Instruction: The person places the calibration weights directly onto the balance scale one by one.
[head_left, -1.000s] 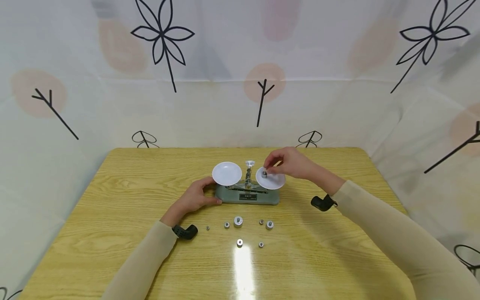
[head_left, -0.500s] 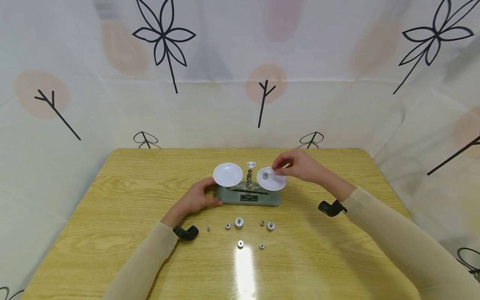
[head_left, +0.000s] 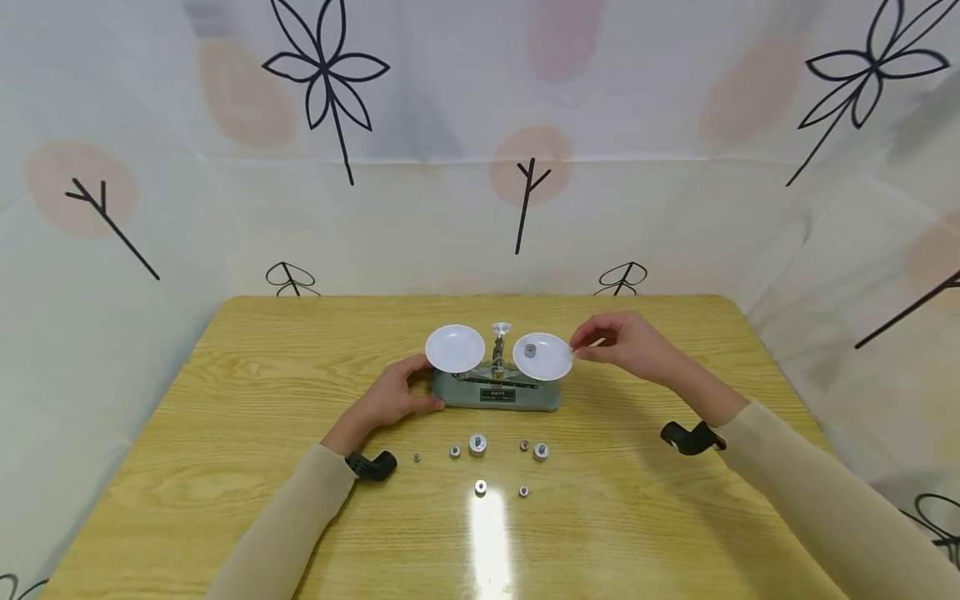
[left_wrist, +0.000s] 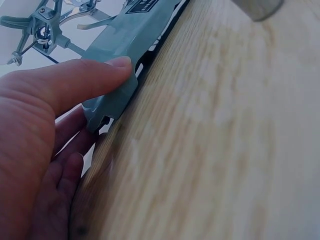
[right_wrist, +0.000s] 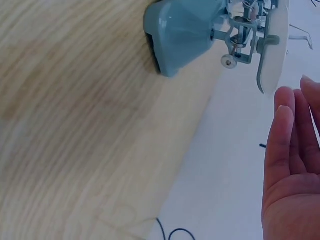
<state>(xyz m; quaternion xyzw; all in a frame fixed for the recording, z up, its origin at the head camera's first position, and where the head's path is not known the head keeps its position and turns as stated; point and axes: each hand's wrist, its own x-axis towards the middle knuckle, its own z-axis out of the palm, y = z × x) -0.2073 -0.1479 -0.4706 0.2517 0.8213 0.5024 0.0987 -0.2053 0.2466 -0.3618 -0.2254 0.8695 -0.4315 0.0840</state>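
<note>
A balance scale (head_left: pixel 495 395) with a grey-green base and two white pans stands on the table. My left hand (head_left: pixel 392 392) grips the base's left end, the thumb (left_wrist: pixel 107 77) along its front and the fingers behind. One metal weight (head_left: pixel 530 351) sits in the right pan (head_left: pixel 551 364); the left pan (head_left: pixel 454 348) holds nothing. Just off the right pan's outer rim is my right hand (head_left: pixel 626 343), its fingers loosely bent and nothing between them. In the right wrist view this hand (right_wrist: pixel 295 175) appears beside the pan's edge.
Several metal weights of different sizes lie in front of the scale, the largest (head_left: pixel 477 445) near the middle and a tiny one (head_left: pixel 417 457) at the left. Beyond the wooden table (head_left: pixel 262 400) hangs a patterned cloth (head_left: pixel 420 217).
The right hand has let go of the weight in the right pan and drawn back to the right, past the pan's rim. My left hand keeps its grip on the base.
</note>
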